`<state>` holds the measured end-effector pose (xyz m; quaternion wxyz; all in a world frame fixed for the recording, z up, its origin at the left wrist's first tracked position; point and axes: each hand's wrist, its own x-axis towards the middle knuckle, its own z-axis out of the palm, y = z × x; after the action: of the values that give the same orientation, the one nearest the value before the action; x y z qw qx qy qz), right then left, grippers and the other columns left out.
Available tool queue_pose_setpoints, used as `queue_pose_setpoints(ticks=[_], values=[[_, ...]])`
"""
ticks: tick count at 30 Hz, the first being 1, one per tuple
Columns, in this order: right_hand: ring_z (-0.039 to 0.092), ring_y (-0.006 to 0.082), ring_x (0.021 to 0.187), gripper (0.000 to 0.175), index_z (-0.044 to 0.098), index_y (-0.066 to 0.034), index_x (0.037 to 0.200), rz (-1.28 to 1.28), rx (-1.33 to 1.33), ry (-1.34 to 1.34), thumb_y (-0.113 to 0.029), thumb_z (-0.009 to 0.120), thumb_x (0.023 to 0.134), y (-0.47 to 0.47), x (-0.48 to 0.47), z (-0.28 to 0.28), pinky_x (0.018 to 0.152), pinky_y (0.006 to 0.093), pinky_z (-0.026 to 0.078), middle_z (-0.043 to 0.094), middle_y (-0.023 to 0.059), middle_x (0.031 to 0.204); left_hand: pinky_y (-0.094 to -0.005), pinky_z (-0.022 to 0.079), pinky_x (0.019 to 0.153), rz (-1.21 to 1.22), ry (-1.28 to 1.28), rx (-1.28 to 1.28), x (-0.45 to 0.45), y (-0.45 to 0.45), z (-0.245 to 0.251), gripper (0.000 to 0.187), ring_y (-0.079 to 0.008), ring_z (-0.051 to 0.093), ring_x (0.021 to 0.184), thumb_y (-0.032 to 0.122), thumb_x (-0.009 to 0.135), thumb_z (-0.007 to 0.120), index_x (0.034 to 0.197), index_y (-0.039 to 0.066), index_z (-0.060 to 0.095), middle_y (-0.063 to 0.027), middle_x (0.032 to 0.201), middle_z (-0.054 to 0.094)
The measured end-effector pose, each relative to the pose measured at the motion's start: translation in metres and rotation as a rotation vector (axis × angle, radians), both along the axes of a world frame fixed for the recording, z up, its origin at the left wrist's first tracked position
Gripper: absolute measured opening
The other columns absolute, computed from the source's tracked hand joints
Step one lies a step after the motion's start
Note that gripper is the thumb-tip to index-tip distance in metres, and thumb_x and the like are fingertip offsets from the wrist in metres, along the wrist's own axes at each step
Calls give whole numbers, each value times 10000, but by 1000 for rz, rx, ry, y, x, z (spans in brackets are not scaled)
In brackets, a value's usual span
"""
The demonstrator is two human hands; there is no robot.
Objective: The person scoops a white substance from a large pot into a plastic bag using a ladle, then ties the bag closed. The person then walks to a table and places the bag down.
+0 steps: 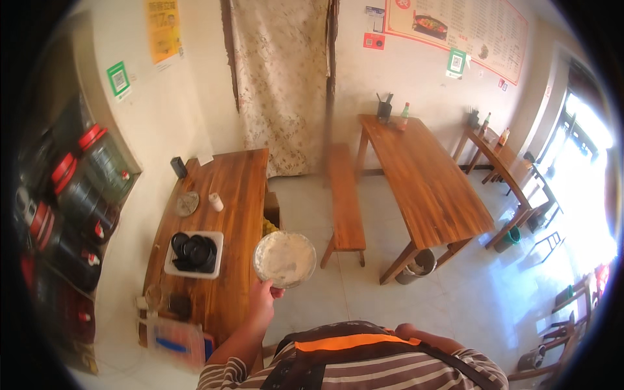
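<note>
My left hand [271,290] grips the near rim of a round bowl [284,259], its thumb over the edge. Inside the bowl is a pale, powdery substance that looks like flour. The bowl is held up in front of me, beside the right edge of a wooden table [239,195]. Low in front of my apron [356,342], my right hand [404,331] is bent in near my body. Its fingers are mostly hidden, so I cannot tell whether it holds anything.
On the left table sit a white tray [217,270] of black dishes [194,251], a small white container [216,202] and a round dish [187,204]. A wooden bench [345,195] and dining table [429,180] stand ahead right, above a bin [415,268]. A patterned curtain [282,87] hangs ahead.
</note>
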<state>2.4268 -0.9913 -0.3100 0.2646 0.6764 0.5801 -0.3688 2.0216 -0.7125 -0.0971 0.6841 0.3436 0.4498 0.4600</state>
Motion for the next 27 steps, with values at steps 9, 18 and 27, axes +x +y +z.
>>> queue_pose_setpoints(ticks=[9,18,27], values=[[608,358,1019,411,686,-15,953,129,108,-31,-336,449,854,251,95,-35,871,456,489,647,176,1089,-303,503,576,-23,13,-28,84,236,-6,252,-193,629,662,182,902,486,1071,2,539,-121,844,648],[610,342,1026,432,678,-21,1009,-87,212,-77,-365,452,878,585,223,-21,894,437,480,658,178,1066,-312,502,575,64,59,-20,157,476,17,203,-202,623,657,137,896,481,1048,15,536,-122,801,642],[617,232,792,343,591,-31,1114,-758,1001,522,-256,591,855,940,245,197,696,351,500,652,126,985,-291,506,523,-51,141,-85,227,706,-28,222,-203,638,618,133,875,503,1047,-1,545,-134,830,658]])
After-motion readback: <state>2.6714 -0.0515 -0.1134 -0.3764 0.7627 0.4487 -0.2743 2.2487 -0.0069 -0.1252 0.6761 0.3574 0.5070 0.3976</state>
